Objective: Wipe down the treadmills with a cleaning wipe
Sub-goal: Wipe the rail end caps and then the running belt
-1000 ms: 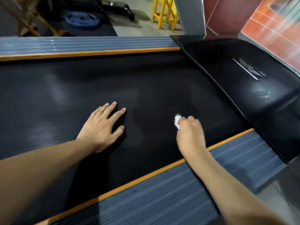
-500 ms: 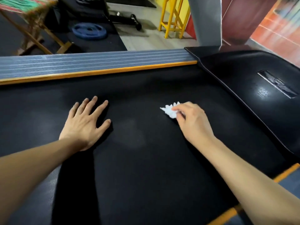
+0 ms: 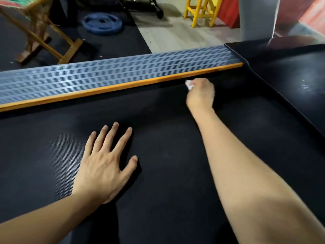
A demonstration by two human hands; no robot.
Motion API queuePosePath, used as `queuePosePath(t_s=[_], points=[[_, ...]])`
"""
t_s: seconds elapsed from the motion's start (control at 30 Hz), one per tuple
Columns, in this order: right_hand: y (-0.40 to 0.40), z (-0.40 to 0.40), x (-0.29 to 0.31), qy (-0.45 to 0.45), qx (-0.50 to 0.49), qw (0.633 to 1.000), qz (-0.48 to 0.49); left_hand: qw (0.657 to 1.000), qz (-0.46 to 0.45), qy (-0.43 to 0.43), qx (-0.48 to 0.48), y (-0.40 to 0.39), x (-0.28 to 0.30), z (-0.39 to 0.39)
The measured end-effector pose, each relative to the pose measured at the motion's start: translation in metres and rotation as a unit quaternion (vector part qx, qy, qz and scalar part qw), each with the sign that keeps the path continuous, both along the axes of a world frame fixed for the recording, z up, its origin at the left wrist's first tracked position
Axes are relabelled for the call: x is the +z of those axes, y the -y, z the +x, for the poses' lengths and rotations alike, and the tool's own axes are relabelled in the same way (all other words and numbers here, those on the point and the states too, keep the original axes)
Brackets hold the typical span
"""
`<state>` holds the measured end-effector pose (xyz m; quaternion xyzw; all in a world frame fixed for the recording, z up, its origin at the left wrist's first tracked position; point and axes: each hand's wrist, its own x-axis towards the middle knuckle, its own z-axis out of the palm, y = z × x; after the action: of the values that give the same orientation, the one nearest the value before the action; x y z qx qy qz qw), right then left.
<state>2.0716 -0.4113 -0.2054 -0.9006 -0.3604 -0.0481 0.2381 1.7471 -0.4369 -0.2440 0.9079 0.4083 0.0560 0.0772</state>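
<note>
The black treadmill belt (image 3: 167, 155) fills most of the view. My left hand (image 3: 103, 164) lies flat on it, fingers spread and straight. My right hand (image 3: 200, 94) is stretched to the belt's far edge and grips a small crumpled white wipe (image 3: 189, 84), which pokes out by the orange strip (image 3: 123, 86). Most of the wipe is hidden in my fist.
A grey ribbed side rail (image 3: 114, 71) runs along the far side. The glossy black motor cover (image 3: 290, 71) rises at the right. Beyond lie a blue weight plate (image 3: 102, 23), a wooden stand (image 3: 44, 32), a yellow stool (image 3: 202, 9) and a grey upright post (image 3: 256, 16).
My right hand has swept the wipe across the belt from the near side to the far edge. My left hand stays flat on the belt. The camera has shifted forward.
</note>
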Motion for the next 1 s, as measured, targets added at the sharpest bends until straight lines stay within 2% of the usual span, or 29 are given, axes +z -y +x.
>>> queuePosePath(t_s=[0.07,0.17,0.23,0.3,0.4,0.47,0.5,0.57,0.67,0.73,0.77,0.83,0.9,0.93,1.0], points=[[-0.015,-0.051,-0.003,-0.03,0.096,0.994,0.037,1.0,-0.001,-0.002,-0.001,-0.001,0.0,0.0],[-0.017,-0.129,-0.004,-0.017,0.315,0.949,-0.013,1.0,-0.004,-0.004,0.0,0.0,0.001,-0.001],[-0.016,-0.114,-0.003,-0.003,0.383,0.924,-0.021,1.0,-0.002,-0.005,0.001,0.001,0.002,-0.001],[-0.011,-0.057,-0.001,0.035,0.322,0.945,-0.035,1.0,-0.003,-0.002,0.002,0.001,0.002,0.0],[0.014,0.03,-0.003,0.075,0.132,0.985,-0.075,1.0,-0.002,0.003,0.004,0.001,0.002,0.002],[0.017,0.028,-0.008,0.086,0.085,0.991,-0.063,1.0,0.0,0.004,0.004,0.001,0.002,0.001],[0.015,0.008,-0.009,0.076,0.085,0.992,-0.044,1.0,-0.001,0.005,0.003,0.001,0.001,0.001],[0.012,-0.05,-0.009,0.032,0.15,0.988,0.003,1.0,-0.001,0.008,0.004,0.001,0.001,0.001],[0.02,-0.117,-0.016,0.023,0.342,0.939,0.038,1.0,-0.002,0.004,0.004,0.001,0.001,0.001],[0.023,-0.096,-0.009,0.066,0.412,0.908,0.033,1.0,-0.003,0.005,0.004,0.001,0.002,0.001],[0.023,-0.073,-0.003,0.086,0.385,0.918,0.035,1.0,-0.002,0.006,0.004,0.001,0.002,0.001],[0.034,-0.019,0.009,0.08,0.232,0.969,-0.012,1.0,0.0,0.007,0.003,0.001,0.002,0.001],[0.048,0.022,0.006,0.06,0.09,0.993,-0.054,1.0,0.003,0.009,0.005,0.001,0.002,0.001],[0.05,0.022,0.005,0.063,0.06,0.994,-0.058,1.0,0.004,0.006,0.003,0.001,0.002,0.002],[0.044,-0.022,0.0,0.066,0.103,0.992,-0.011,1.0,0.008,0.004,0.002,0.001,0.001,0.002]])
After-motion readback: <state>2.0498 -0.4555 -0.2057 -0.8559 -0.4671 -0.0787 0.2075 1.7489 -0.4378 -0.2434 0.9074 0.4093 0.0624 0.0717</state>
